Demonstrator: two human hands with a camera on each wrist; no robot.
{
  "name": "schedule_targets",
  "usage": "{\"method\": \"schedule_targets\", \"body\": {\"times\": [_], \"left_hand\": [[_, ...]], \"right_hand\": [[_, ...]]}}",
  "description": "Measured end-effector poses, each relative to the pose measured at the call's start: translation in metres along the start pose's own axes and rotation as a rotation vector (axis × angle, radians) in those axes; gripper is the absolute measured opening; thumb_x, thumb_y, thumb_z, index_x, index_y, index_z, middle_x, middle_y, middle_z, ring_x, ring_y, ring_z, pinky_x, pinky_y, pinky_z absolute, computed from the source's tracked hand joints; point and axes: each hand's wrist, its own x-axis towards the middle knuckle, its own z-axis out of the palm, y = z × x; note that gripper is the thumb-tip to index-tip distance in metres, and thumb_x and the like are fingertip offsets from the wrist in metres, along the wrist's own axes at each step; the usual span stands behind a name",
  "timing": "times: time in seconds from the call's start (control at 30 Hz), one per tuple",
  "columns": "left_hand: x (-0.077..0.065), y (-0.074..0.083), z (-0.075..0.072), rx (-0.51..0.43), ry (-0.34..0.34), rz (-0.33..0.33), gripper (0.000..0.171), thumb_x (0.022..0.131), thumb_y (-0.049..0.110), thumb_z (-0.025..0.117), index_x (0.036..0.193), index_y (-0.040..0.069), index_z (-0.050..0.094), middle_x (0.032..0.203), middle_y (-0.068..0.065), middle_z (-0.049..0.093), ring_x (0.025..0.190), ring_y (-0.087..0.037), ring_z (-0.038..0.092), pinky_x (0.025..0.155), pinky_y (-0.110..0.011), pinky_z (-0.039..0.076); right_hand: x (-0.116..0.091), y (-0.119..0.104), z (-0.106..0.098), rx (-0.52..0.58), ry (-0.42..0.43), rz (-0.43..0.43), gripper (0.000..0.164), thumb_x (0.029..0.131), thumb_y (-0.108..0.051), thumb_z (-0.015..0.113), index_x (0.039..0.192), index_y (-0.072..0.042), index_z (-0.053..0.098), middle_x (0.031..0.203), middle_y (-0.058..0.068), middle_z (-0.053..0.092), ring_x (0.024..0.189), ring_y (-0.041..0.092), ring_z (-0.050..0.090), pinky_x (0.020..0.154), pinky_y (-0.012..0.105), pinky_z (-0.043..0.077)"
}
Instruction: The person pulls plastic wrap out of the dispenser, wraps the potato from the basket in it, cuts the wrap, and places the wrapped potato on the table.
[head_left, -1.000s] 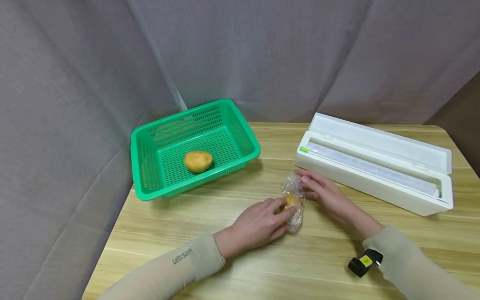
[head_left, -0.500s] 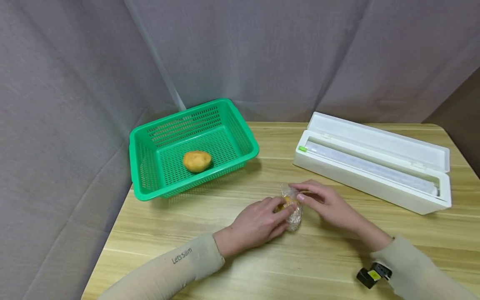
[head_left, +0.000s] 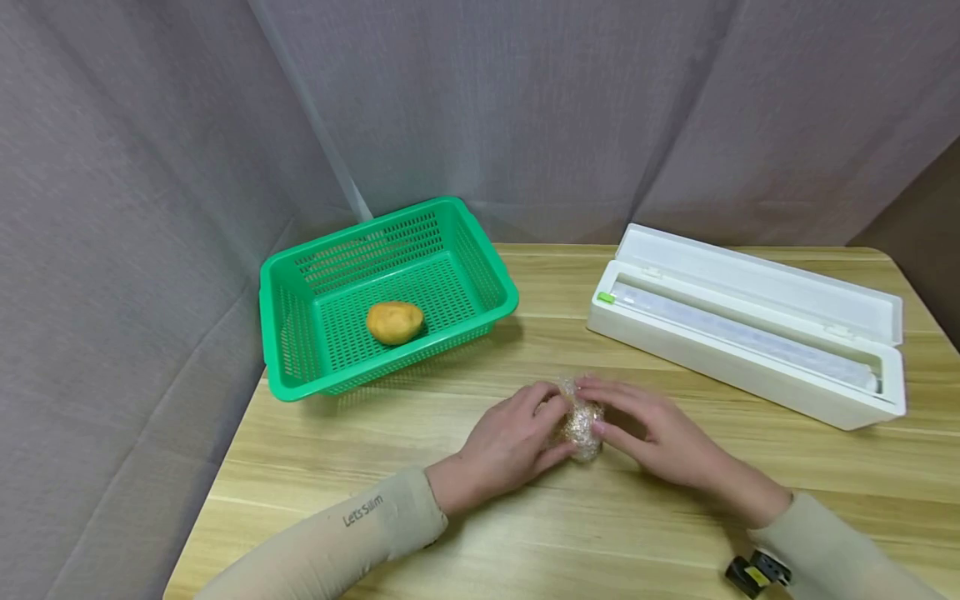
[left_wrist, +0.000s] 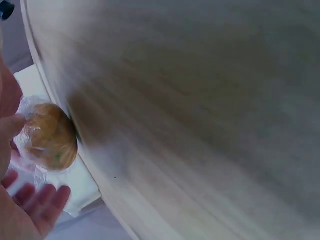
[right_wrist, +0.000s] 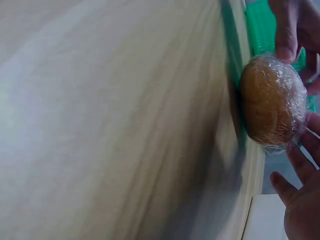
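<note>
A potato (head_left: 582,427) wrapped in crinkled clear cling film lies on the wooden table between both hands. Its brown skin shows through the film in the right wrist view, where the wrapped potato (right_wrist: 270,100) touches the table. From the left, my left hand (head_left: 510,437) holds it with bent fingers and the thumb against its near side. My right hand (head_left: 663,429) is at its right side, fingers extended and fingertips touching the film at the far end. In the left wrist view, the wrapped potato (left_wrist: 52,137) appears beside both hands.
A green perforated basket (head_left: 390,367) at the back left holds one bare potato (head_left: 395,322). At the right stands a long white cling film box (head_left: 720,379), lid raised, with a film roll (head_left: 735,333) inside. Grey curtains hang behind the table.
My right hand has come nearer me, folding the loose film at the far end down over the potato. My left fingers have shifted slightly; the orange-brown skin is now more covered from above.
</note>
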Motion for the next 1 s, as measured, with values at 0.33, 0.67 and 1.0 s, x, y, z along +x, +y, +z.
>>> {"method": "schedule_targets", "body": {"times": [0.33, 0.67, 1.0], "left_hand": [[0.007, -0.002, -0.005, -0.068, -0.112, -0.062, 0.083, 0.101, 0.054, 0.071, 0.162, 0.005, 0.041, 0.16, -0.013, 0.051, 0.146, -0.025, 0.053, 0.119, -0.037, 0.043], [0.005, -0.001, -0.004, -0.092, -0.137, -0.078, 0.068, 0.104, 0.05, 0.068, 0.156, 0.009, 0.053, 0.15, -0.009, 0.062, 0.138, -0.022, 0.059, 0.114, -0.037, 0.049], [0.007, -0.003, -0.004, -0.073, -0.165, -0.076, 0.065, 0.106, 0.05, 0.065, 0.156, 0.01, 0.054, 0.151, -0.008, 0.061, 0.136, -0.021, 0.06, 0.114, -0.035, 0.048]], "right_hand": [[-0.011, -0.001, 0.006, -0.048, 0.019, -0.035, 0.062, 0.096, -0.013, 0.079, 0.155, -0.019, 0.058, 0.16, 0.008, 0.054, 0.151, 0.024, 0.047, 0.123, 0.021, 0.025], [-0.024, -0.003, 0.011, -0.106, -0.062, 0.029, 0.08, 0.1, -0.025, 0.077, 0.168, -0.017, 0.035, 0.174, 0.005, 0.032, 0.159, 0.029, 0.033, 0.127, 0.022, 0.016], [-0.025, -0.01, 0.017, -0.154, -0.143, 0.056, 0.093, 0.103, -0.035, 0.071, 0.173, -0.016, 0.013, 0.179, 0.009, 0.016, 0.164, 0.026, 0.019, 0.125, 0.018, 0.009]]}}
